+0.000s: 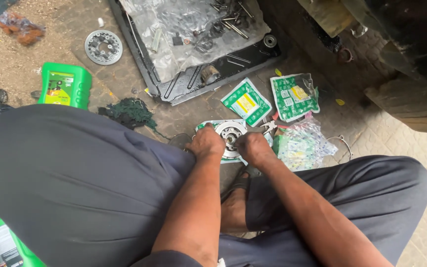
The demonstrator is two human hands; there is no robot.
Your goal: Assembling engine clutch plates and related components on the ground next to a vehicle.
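Round silver metal hub (231, 132), lying flat on green packet, on paving

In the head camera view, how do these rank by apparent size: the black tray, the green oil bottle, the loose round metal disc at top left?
Largest to smallest:
1. black tray
2. green oil bottle
3. round metal disc
The disc lies farther from the camera, so its true size is less certain.
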